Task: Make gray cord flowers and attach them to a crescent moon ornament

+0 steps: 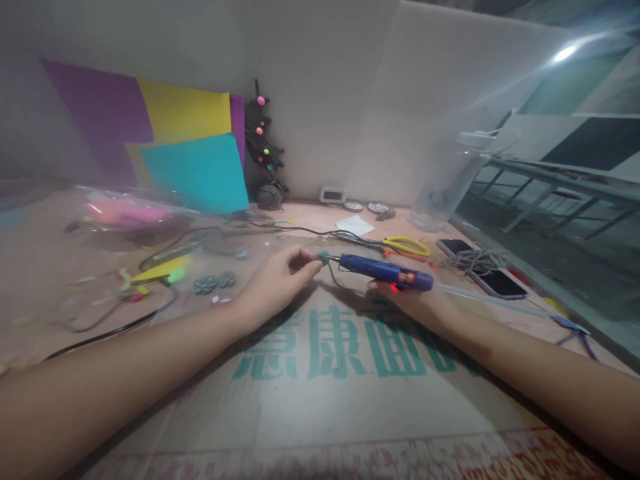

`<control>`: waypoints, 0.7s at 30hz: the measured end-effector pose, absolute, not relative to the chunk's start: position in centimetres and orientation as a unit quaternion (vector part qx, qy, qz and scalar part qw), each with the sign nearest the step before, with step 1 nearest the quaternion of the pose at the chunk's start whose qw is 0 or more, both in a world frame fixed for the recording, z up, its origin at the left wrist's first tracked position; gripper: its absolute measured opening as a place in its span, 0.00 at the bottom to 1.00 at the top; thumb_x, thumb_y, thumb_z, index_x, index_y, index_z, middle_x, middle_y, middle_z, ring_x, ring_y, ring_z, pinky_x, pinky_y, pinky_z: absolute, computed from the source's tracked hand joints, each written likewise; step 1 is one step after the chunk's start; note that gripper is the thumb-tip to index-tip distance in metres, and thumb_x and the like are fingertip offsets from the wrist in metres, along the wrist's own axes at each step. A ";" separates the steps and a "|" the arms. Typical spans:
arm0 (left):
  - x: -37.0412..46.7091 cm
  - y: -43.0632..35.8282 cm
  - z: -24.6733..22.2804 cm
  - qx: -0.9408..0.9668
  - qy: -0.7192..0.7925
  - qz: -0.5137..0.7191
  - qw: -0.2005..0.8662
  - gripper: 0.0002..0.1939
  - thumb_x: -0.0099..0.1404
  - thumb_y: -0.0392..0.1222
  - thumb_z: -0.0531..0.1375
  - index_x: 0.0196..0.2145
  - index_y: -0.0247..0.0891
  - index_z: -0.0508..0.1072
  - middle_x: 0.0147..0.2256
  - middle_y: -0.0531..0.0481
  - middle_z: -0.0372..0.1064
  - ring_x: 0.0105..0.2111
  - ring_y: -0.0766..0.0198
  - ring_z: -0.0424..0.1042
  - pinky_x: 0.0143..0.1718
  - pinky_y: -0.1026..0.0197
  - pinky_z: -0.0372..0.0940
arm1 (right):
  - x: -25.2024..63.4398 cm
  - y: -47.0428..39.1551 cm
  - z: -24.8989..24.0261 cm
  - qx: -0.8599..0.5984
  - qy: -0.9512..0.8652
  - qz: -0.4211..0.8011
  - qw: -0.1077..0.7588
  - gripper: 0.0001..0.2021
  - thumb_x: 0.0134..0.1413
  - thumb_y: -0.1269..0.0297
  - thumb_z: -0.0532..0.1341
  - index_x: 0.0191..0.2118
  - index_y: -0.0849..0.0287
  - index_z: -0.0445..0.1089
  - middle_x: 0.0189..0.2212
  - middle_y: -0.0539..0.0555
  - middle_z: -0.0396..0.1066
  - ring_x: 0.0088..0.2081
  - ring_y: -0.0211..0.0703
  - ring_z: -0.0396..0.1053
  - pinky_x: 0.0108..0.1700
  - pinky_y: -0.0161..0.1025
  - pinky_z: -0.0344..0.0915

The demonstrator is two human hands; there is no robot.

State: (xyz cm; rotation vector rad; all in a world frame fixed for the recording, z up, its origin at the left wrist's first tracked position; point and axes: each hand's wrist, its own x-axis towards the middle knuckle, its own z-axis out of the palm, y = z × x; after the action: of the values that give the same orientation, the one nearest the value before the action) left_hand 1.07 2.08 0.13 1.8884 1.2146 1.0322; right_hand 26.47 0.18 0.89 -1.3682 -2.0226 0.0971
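My right hand [405, 299] is closed around a blue glue gun [373, 268], whose metal tip points left. A red light glows on the gun's underside, and a long clear glue stick [490, 298] trails out of its back end. In a pinch between thumb and finger, my left hand [287, 273] holds a small blue-green piece [323, 256] right by the tip; its kind is too small to tell. A dark cord [334, 279] hangs below that piece. Several small grey-green coiled flower-like pieces [215, 283] lie left of my left hand.
Yellow-handled scissors [407, 247] and two phones [497, 283] with tangled grey cord lie at the right. A dark decorated tree [267, 153] and coloured sheets [197, 175] stand against the wall. Behind are a small white clock [333, 195] and a clear container [440, 190]; a black cable [117, 331] crosses the left.
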 end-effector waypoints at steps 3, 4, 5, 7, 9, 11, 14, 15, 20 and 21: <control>1.0 2.1 0.1 0.720 0.465 0.393 0.334 0.11 0.66 0.48 0.59 0.34 0.37 0.72 0.33 0.50 0.74 0.35 0.59 0.72 0.37 0.60 0.64 | 26.5 0.1 0.9 -0.522 -0.782 0.036 0.338 0.13 0.50 0.54 0.65 0.22 0.53 0.64 0.20 0.49 0.66 0.24 0.42 0.65 0.26 0.40 0.63; 1.0 2.2 0.0 0.720 0.464 0.393 0.336 0.11 0.66 0.49 0.59 0.34 0.37 0.72 0.34 0.50 0.74 0.35 0.59 0.73 0.37 0.60 0.64 | 26.5 0.2 0.9 -0.524 -0.781 0.031 0.340 0.13 0.50 0.54 0.65 0.23 0.53 0.65 0.20 0.49 0.66 0.24 0.42 0.65 0.27 0.40 0.63; 1.0 2.2 0.0 0.720 0.462 0.393 0.338 0.11 0.66 0.48 0.59 0.34 0.37 0.72 0.34 0.50 0.74 0.35 0.59 0.73 0.38 0.59 0.64 | 26.6 0.2 0.8 -0.526 -0.777 0.024 0.344 0.12 0.49 0.55 0.65 0.23 0.53 0.65 0.20 0.49 0.67 0.24 0.43 0.66 0.27 0.40 0.64; 1.0 2.2 0.0 0.720 0.457 0.396 0.340 0.11 0.66 0.48 0.59 0.34 0.37 0.72 0.34 0.50 0.74 0.35 0.59 0.73 0.38 0.59 0.64 | 26.7 0.3 0.5 -0.529 -0.771 0.017 0.353 0.11 0.49 0.55 0.66 0.24 0.53 0.66 0.21 0.50 0.68 0.25 0.44 0.68 0.27 0.41 0.65; 1.1 2.2 0.0 0.719 0.454 0.398 0.345 0.10 0.66 0.48 0.59 0.34 0.37 0.72 0.34 0.50 0.74 0.36 0.59 0.73 0.39 0.59 0.64 | 26.8 0.3 0.4 -0.527 -0.768 0.021 0.363 0.11 0.49 0.55 0.66 0.24 0.52 0.67 0.22 0.50 0.70 0.26 0.45 0.69 0.26 0.41 0.66; 1.1 2.3 0.0 0.716 0.452 0.399 0.353 0.10 0.66 0.48 0.59 0.33 0.38 0.71 0.34 0.50 0.74 0.36 0.59 0.73 0.39 0.59 0.65 | 26.6 0.2 0.6 -0.527 -0.765 0.034 0.368 0.11 0.48 0.55 0.66 0.24 0.51 0.67 0.22 0.51 0.71 0.26 0.46 0.70 0.26 0.42 0.67; 1.1 2.4 -0.2 0.710 0.448 0.402 0.365 0.11 0.66 0.48 0.59 0.33 0.38 0.71 0.34 0.49 0.75 0.36 0.59 0.74 0.39 0.58 0.65 | 26.3 -0.2 1.1 -0.528 -0.765 0.045 0.367 0.11 0.48 0.55 0.66 0.23 0.51 0.66 0.21 0.50 0.70 0.24 0.45 0.69 0.25 0.43 0.67; 1.1 2.5 -0.3 0.709 0.447 0.403 0.368 0.11 0.66 0.49 0.59 0.34 0.38 0.71 0.34 0.49 0.75 0.36 0.59 0.74 0.39 0.58 0.66 | 26.2 -0.3 1.2 -0.530 -0.764 0.047 0.365 0.11 0.49 0.55 0.65 0.23 0.51 0.65 0.21 0.50 0.70 0.23 0.45 0.69 0.25 0.43 0.66; 1.0 2.8 -0.7 0.703 0.445 0.410 0.375 0.12 0.66 0.50 0.60 0.34 0.38 0.72 0.35 0.48 0.76 0.37 0.58 0.75 0.39 0.58 0.67 | 26.3 -0.1 1.2 -0.522 -0.770 0.037 0.366 0.11 0.49 0.55 0.65 0.23 0.51 0.65 0.20 0.49 0.69 0.24 0.45 0.68 0.26 0.43 0.66; 1.0 2.8 -0.7 0.702 0.444 0.411 0.375 0.12 0.66 0.50 0.60 0.34 0.38 0.72 0.35 0.48 0.76 0.37 0.58 0.75 0.39 0.57 0.67 | 26.3 0.0 1.1 -0.519 -0.774 0.036 0.362 0.12 0.49 0.55 0.65 0.23 0.51 0.65 0.20 0.49 0.69 0.24 0.45 0.67 0.26 0.42 0.65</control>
State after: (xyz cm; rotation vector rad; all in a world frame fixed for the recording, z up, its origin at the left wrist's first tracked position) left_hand 0.98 2.82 -0.68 1.7980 1.1367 1.0509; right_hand 26.32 -0.05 1.09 -1.3375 -1.9927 0.0920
